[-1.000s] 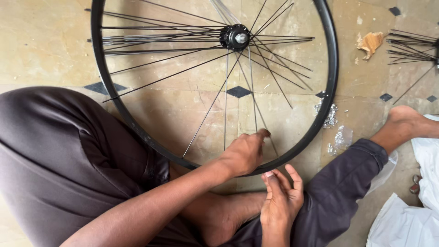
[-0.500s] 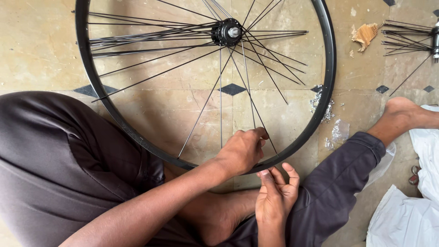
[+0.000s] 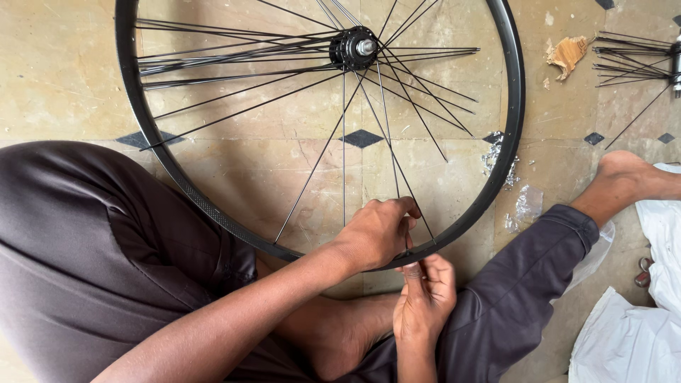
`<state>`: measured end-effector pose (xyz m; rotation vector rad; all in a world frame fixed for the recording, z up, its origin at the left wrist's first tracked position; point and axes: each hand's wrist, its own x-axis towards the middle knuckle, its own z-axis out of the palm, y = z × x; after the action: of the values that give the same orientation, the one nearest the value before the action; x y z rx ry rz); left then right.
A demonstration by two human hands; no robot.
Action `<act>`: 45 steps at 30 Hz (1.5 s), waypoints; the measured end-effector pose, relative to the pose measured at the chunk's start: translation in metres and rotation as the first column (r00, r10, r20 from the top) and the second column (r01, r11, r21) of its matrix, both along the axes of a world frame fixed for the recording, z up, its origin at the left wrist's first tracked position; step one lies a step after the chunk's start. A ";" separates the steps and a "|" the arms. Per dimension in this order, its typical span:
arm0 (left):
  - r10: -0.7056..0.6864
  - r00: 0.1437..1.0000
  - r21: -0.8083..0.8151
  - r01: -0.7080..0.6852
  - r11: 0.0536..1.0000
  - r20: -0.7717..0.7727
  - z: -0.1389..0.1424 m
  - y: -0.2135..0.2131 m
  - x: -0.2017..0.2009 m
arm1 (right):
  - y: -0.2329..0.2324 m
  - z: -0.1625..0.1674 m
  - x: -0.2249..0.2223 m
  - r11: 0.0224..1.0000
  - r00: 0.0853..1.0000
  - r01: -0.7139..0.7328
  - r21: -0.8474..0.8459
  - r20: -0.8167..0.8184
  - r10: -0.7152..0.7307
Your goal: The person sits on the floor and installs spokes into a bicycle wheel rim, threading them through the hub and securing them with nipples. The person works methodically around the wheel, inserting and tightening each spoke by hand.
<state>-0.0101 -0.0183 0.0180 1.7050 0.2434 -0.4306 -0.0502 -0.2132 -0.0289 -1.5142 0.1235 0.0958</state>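
A black bicycle rim (image 3: 145,135) with thin black spokes and a dark hub (image 3: 355,48) rests upright on the tiled floor between my legs. Inside the lower rim, my left hand (image 3: 376,234) is closed around a spoke (image 3: 394,163) close to where it meets the rim. Just below the rim my right hand (image 3: 425,301) pinches, with thumb and fingertips, a small part at the rim's outer side. That part is hidden by the fingers. The two hands almost touch across the rim.
A second hub with loose spokes (image 3: 638,60) lies at the top right beside crumpled brown paper (image 3: 567,53). Clear plastic scraps (image 3: 525,206) lie right of the rim. My bare foot (image 3: 624,181) and white cloth (image 3: 638,340) are at the right.
My right hand's fingers have drawn together from loosely spread into a pinch at the rim. My left hand stays on the spoke. The view has shifted slightly.
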 end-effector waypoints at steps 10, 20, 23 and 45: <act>-0.075 0.997 0.013 0.075 0.997 0.012 0.004 0.008 -0.002 | -0.002 -0.002 0.002 0.998 0.998 -0.061 0.033 0.006 0.060; -0.297 0.955 0.002 0.297 0.955 0.009 0.001 0.020 0.003 | -0.005 0.000 -0.006 0.987 0.986 -0.157 -0.009 0.056 0.158; -0.327 0.945 -0.011 0.327 0.945 0.010 -0.004 0.023 0.004 | -0.001 0.003 -0.005 0.991 0.992 -0.125 0.048 0.025 0.124; -0.382 0.924 0.075 0.381 0.922 -0.001 -0.002 0.026 0.004 | -0.005 0.002 -0.003 0.977 0.978 -0.209 0.041 -0.001 0.209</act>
<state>-0.0059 0.0081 0.0163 1.8315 -0.0898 -0.7042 -0.0535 -0.2185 -0.0266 -1.4825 -0.0342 0.2686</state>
